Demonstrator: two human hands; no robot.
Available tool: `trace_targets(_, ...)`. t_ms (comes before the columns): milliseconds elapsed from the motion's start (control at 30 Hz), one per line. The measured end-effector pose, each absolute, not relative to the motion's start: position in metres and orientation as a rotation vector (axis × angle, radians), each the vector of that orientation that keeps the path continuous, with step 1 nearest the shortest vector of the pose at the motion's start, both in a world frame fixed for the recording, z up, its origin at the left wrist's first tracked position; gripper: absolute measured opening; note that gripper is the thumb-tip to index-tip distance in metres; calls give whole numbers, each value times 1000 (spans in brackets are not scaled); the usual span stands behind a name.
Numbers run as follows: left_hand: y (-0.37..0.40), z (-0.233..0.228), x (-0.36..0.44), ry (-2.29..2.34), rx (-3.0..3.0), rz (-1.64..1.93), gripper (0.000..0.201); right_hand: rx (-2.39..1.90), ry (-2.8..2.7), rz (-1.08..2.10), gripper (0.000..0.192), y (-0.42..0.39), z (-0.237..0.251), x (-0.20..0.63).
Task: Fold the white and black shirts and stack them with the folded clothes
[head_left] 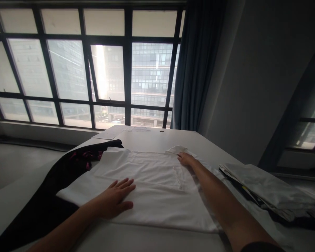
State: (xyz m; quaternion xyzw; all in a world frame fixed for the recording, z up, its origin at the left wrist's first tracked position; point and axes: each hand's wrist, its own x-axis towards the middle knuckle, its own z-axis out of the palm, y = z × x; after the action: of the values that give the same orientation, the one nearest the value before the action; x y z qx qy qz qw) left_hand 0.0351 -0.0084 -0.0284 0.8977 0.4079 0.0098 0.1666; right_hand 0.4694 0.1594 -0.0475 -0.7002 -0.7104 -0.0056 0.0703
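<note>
Papers [107, 133] are lying at the table's [157, 140] far end, nr the window [107, 73], any print on them showing too small to read; a tiny yellow bit [244, 189] is peeking from the pile [267, 189] on the R, can't tell if it's a label; the white cloth [147, 171] is lying spread mid-table, a bit creased, under both hands; L hand [118, 197] is resting palm-down on its nr L part, fingers extended & slightly apart, thumb standing off to the side, so it's pressing flat w/o gripping; R hand [186, 159] is reaching to the cloth's far R corner, fingers bent & close tog., tips touching it just beside a raised fold [177, 148]; can't tell if they're pinching the fabric or only resting on it; black cloth [49, 185] w/ dark pink bits [88, 154] is lying along the L, partly under the white one; the pile is sitting R of the R forearm; a blue curtain [194, 70] is hanging beside the window.
</note>
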Motion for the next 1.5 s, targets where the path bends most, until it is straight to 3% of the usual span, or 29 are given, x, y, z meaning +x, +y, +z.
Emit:
trace_targets(200,-6,-34,33,1126,2582,48,72,-2158,-1993,-186,43,154,-36,459)
trace_targets(467,-5,-38,31,1132,2591,89,69,-1632,-1968,-555,27,92,36,416)
trace_targets(700,-9,-33,32,1161,2606,43,69,-1626,-2482,74,41,12,9,380)
trace_targets(933,-7,-31,44,1242,2671,161,58,-2224,-1945,-59,30,-20,-4,465)
trace_targets(1100,-4,-15,107,1217,2803,225,41,-2092,-1800,412,26,-42,-12,479)
trace_targets(1233,6,-10,167,1215,2890,304,41,-1947,-1574,762,33,-50,-17,464)
trace_targets(1333,21,-15,195,1209,2856,289,42,-1903,-1416,851,45,-52,-20,460)
trace_targets(1500,40,-24,212,1111,2910,317,16,-1880,-1325,805,55,-50,-27,475)
